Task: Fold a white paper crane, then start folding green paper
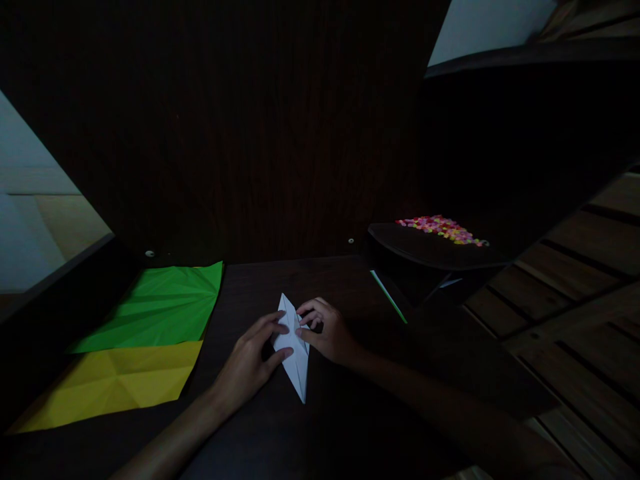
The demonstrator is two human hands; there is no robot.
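A white paper [296,360], folded into a long kite-like diamond, lies on the dark wooden table [350,413]. My left hand [250,360] presses on its left side, fingertips on the paper's middle. From the right, my right hand [325,328] pinches or presses a fold near the paper's upper part. The paper's lower tip points toward me.
A creased green sheet [160,307] and a creased yellow sheet [115,380] lie at the left of the table. A dark tray [425,250] with small colourful pieces [443,228] sits at the right back. A thin green strip [389,297] lies beside it. Wooden slats [575,280] run along the right.
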